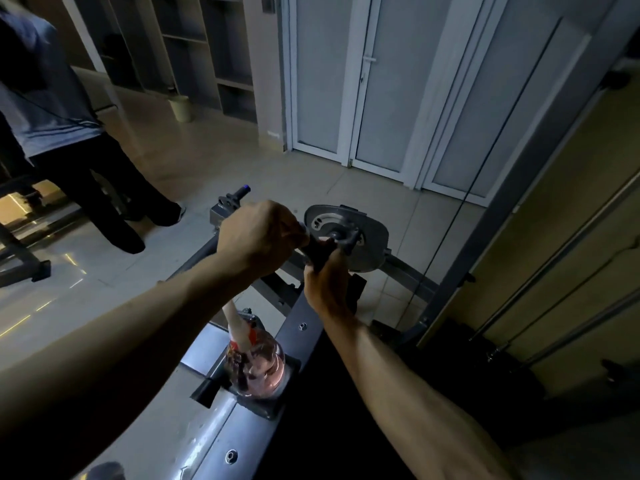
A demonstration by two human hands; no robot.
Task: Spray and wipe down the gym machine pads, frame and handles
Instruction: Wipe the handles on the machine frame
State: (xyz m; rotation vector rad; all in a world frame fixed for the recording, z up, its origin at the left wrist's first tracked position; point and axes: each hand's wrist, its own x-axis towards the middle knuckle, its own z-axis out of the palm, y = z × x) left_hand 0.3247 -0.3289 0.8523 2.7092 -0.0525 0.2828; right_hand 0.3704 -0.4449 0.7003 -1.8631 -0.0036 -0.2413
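Clutching handle (pixel 317 253): right grip (pixel 325 285) curled round lower part, left grip (pixel 259 233) curled over upper end; spray bottle (pixel 258 363) below.

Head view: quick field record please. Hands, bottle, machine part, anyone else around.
left hand: fingers curled round the upper end of the handle
right hand: grips the same handle from below
cloth: none clearly visible, too dark to tell
spray bottle: pink liquid, upright on the machine frame, unheld, under the left forearm
metal plate: grey, just behind the handle
other person: standing on the floor, far left
lighting: dim
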